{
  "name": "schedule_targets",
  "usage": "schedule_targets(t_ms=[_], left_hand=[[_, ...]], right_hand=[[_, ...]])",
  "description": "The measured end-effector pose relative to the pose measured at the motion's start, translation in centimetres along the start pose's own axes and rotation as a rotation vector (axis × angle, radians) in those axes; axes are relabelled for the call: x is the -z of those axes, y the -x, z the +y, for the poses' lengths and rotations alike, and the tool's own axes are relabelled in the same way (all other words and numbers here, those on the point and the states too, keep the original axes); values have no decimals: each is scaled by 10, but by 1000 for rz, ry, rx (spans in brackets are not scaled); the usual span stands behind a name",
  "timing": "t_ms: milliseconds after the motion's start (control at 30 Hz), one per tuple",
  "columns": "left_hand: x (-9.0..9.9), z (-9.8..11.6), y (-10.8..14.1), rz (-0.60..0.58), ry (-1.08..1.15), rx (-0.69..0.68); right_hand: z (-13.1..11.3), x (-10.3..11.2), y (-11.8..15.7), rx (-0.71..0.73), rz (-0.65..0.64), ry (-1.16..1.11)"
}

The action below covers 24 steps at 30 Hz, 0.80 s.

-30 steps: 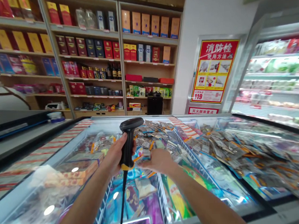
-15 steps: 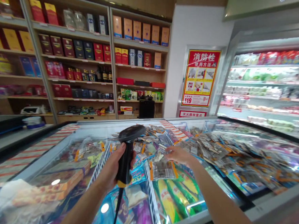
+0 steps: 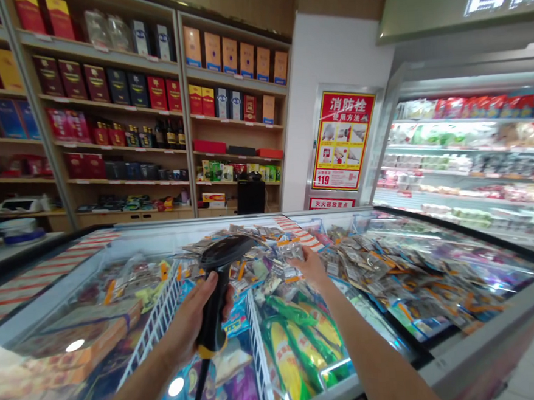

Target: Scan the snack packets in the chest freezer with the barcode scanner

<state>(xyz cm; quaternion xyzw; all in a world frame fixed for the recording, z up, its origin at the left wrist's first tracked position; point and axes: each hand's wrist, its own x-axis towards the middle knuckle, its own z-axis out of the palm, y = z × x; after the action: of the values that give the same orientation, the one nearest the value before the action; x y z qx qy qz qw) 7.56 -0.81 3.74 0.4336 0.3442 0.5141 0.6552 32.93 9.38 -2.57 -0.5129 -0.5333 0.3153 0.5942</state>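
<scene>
My left hand is wrapped round the handle of a black barcode scanner, its head tilted up and its cord hanging down. To the right, my right hand pinches the right edge of a small clear packet with orange ends above the chest freezer's glass. Many similar grey and orange packets lie in a loose pile to the right. Beneath the hands, yellow and green bags show inside the freezer beside a white wire divider.
The freezer's metal rim runs along the right front. Behind stand wooden shelves of boxes and bottles, a red and yellow poster and a lit display fridge. A white tub sits at the left.
My right hand has moved up slightly and now holds up a packet. The view has turned right, and the scanner in my left hand appears farther left and slightly lower.
</scene>
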Motion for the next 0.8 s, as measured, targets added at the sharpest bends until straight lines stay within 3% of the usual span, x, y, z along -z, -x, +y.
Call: schedule_targets(t_ms=[167,300,600,700,800], left_hand=[[-5,-5,4,-56,-10,46],[-8,-7,7,-55,-14,119],[-11,-13,6,-145,-41,134],[-10,-13,4,-115,-46,138],[-6,-12,0,-39,-79,114]], right_hand=[[25,2,-6,96,80,-113],[31,3,-6,135,131,-103],[26,2,-2,156,151,-44],[20,2,-1,147,177,-30],[6,14,-5,147,305,39]])
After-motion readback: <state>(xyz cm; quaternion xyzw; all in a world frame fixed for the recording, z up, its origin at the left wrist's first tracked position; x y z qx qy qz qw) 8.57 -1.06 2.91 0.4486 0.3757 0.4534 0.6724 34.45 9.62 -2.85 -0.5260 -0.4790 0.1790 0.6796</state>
